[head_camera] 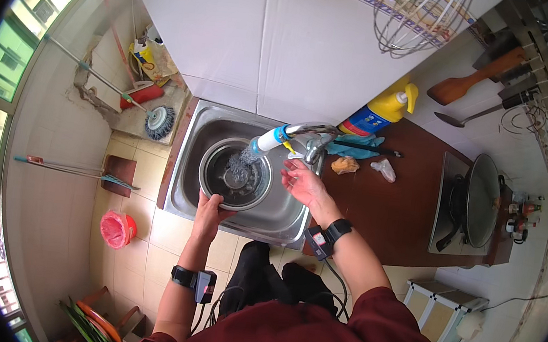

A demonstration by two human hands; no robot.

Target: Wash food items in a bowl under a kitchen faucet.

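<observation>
A round metal pot [204, 178] sits in the stainless steel sink [180, 196], with water in its bottom. From the faucet [304, 129], through a white and blue nozzle [271, 139], water runs into it. My left hand [209, 214] grips the pot's near rim, fingers beneath and thumb at the edge. Palm up and fingers apart, my right hand [303, 182] is held over the sink's right side, just below the faucet base, and nothing shows in it. Near the faucet, on the brown counter, lie a blue cloth [355, 147], an orange sponge-like piece [345, 165] and a crumpled clear plastic bag [384, 170].
A yellow pump bottle [380, 109] stands behind the cloth. Further right, a wok [482, 200] rests on the stove. Wooden and metal spatulas hang on the right wall, and a wire whisk-like rack [418, 20] hangs above. A red bin [118, 229] stands on the floor at left.
</observation>
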